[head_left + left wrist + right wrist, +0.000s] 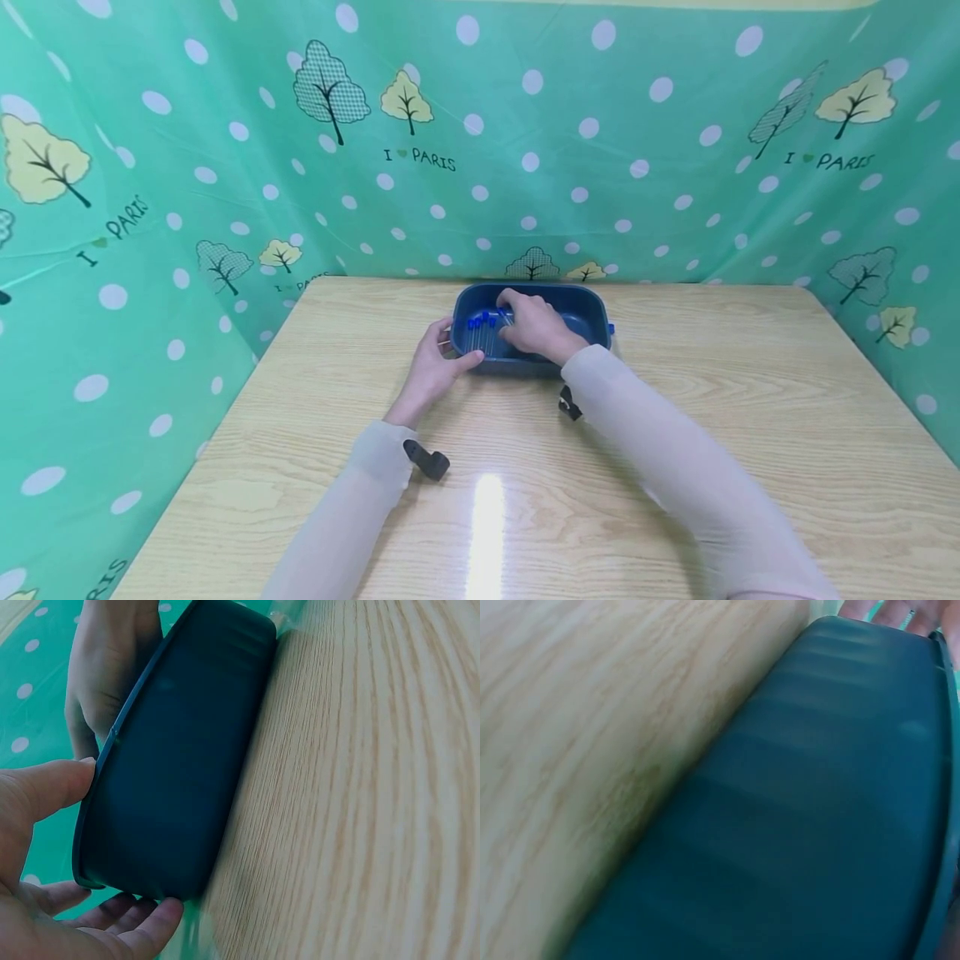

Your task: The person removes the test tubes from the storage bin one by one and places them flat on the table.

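A dark blue plastic basin (592, 312) stands near the table's back edge. Inside its left part, several slim clear tubes with blue caps (480, 323) lie side by side. My left hand (437, 364) holds the basin's left end; in the left wrist view its thumb (64, 786) touches the rim and its fingers reach round the end. Over the basin, my right hand (536, 325) pinches a clear tube with a blue cap (505, 316). The right wrist view shows mostly the basin's outer wall (795, 802), and the right hand's grip is hidden there.
The wood-grain table (360, 333) extends around the basin. Behind and to the left hangs a green dotted curtain (480, 217). A small blue piece (611, 328) sticks out at the basin's right end. Black camera mounts (427, 461) are on both wrists.
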### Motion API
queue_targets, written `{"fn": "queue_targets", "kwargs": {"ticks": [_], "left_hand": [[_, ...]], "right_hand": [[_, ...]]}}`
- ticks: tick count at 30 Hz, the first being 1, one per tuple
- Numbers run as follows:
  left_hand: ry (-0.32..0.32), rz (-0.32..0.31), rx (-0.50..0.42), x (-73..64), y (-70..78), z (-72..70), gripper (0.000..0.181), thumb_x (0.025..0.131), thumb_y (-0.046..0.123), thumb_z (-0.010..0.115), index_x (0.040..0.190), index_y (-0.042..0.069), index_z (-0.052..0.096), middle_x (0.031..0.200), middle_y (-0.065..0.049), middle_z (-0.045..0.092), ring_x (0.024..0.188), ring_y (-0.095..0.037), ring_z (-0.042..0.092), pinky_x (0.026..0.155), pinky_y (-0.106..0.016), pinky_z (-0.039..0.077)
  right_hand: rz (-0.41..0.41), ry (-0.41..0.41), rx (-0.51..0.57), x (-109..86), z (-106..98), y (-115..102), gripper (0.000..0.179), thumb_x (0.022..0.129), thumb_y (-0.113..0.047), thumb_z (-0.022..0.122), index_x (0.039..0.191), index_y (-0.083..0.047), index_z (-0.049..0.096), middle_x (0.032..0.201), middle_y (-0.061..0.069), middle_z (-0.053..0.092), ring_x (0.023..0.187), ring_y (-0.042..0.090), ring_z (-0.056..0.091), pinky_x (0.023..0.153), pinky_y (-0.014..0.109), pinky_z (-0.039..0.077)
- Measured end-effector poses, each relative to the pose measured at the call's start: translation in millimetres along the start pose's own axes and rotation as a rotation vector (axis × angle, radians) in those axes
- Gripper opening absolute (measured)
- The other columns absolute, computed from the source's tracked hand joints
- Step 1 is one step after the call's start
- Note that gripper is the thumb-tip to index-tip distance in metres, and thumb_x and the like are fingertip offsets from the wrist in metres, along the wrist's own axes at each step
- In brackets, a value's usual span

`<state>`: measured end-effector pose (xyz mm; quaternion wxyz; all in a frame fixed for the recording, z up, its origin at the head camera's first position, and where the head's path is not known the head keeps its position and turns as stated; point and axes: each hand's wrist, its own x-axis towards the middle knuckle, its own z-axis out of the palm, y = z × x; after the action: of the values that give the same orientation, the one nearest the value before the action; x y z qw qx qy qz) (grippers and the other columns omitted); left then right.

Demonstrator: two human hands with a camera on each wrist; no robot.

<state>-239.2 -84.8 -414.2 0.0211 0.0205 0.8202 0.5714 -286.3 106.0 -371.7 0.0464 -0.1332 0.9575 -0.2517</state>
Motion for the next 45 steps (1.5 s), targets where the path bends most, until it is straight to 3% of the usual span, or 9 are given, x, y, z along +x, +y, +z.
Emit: {"fn": "queue_targets", "kwargs": {"ticks": [4,12,45], "left_hand": [[0.007,0.000,0.004,0.0,-0.3,0.8,0.078,0.081,0.024,0.077,0.145,0.013,0.033,0.136,-0.014,0.046,0.125,-0.031,0.046,0.101,-0.047,0.042],[0.006,-0.006,0.007,-0.1,-0.3,1.1,0.079,0.080,0.026,0.078,0.145,0.014,0.034,0.136,-0.013,0.046,0.124,-0.030,0.046,0.101,-0.046,0.041],[0.002,-0.025,-0.003,-1.0,1.4,1.6,0.080,0.080,0.026,0.077,0.145,0.013,0.033,0.139,-0.014,0.045,0.126,-0.030,0.045,0.103,-0.046,0.039]], "right_hand": [[0.002,-0.002,0.023,-4.2,-5,1,0.050,0.088,-0.020,0.067,0.134,-0.017,0.047,0.084,0.004,0.060,0.065,0.020,0.056,0.058,0.033,0.047],[-0.007,0.026,0.058,-12.2,-14,6,0.050,0.086,-0.018,0.067,0.132,-0.017,0.048,0.088,0.004,0.059,0.071,0.020,0.057,0.059,0.033,0.047],[-0.023,0.086,0.122,-43.5,-28,9,0.051,0.084,-0.014,0.067,0.132,-0.016,0.049,0.082,0.004,0.057,0.063,0.020,0.053,0.055,0.032,0.044]]}}
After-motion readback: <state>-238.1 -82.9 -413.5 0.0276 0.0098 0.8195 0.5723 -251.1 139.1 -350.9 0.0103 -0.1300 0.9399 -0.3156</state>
